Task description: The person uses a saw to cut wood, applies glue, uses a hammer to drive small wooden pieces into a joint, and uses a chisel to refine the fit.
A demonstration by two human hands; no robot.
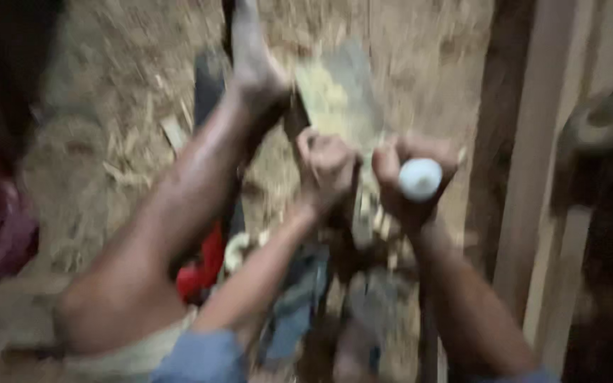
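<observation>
I am seeing both fists working close together over a flat, wide blade (pixel 345 89), which is lying just beyond the knuckles with its long axis running away from me toward the chip-strewn floor (pixel 108 128). The right hand (pixel 416 174) is clenching a white rounded handle (pixel 420 179), its end pointing up at me. The left hand (pixel 326 170) is closing on what is probably the same tool's dark shaft, though blur is hiding it; a bare leg (pixel 179 213) is stretching alongside on the left.

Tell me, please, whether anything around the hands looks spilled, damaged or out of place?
Pale wood shavings lie scattered over the ground beside the left hand and right hand. The picture is too blurred to judge damage.
</observation>
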